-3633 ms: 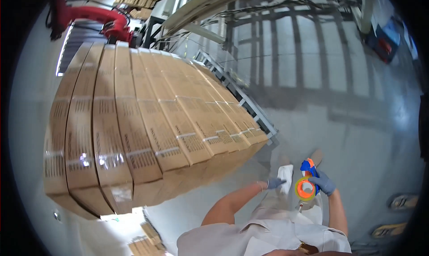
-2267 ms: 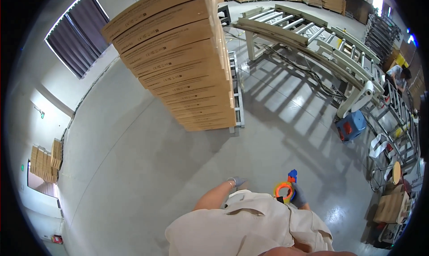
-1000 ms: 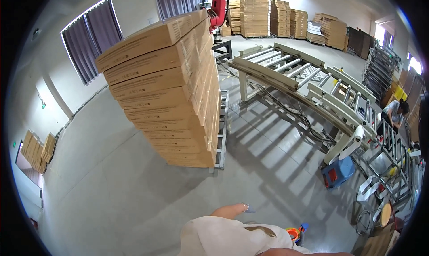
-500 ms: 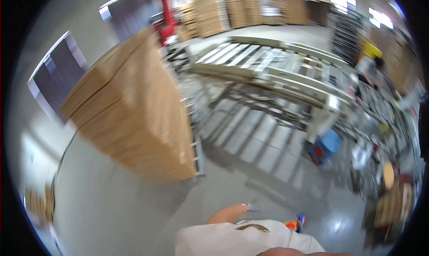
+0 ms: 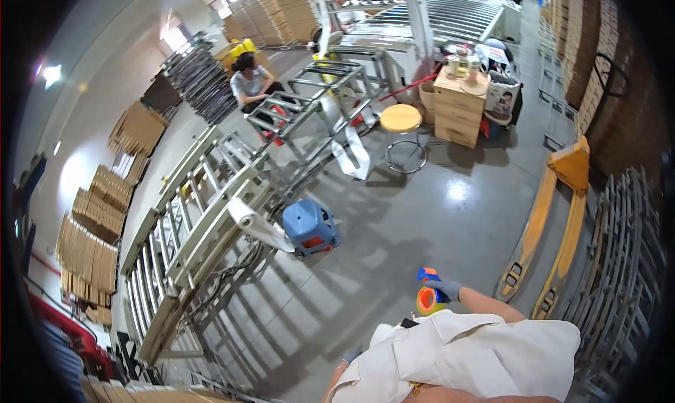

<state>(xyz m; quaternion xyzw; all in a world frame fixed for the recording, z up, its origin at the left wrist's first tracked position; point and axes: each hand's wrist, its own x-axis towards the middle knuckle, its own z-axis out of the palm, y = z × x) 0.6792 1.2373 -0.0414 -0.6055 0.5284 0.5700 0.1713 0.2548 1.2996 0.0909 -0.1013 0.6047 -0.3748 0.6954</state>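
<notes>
My right hand [image 5: 446,288], in a grey glove, grips a tape gun [image 5: 428,301] with an orange hub and a blue and orange head. It is held out in front of my body, above the grey floor. At my other side, my left hand [image 5: 353,354], also gloved, hangs low beside my pale top [image 5: 485,354]. Clothing covers part of it, and its fingers do not show clearly. Nothing in reach of the left hand can be made out.
A roller conveyor [image 5: 184,216] and a blue plastic stool [image 5: 307,221] stand ahead left. Further off are metal frames [image 5: 330,76], a seated person [image 5: 251,85], a round stool [image 5: 401,119] and a wooden drawer cabinet [image 5: 455,114]. Yellow pallet-jack forks [image 5: 531,234] lie right, beside stacked metal racks [image 5: 619,262].
My view has swung to the right. The tall carton stack has left its earlier place, and the conveyor now lies at the left. My right hand with the tape gun shows more fully.
</notes>
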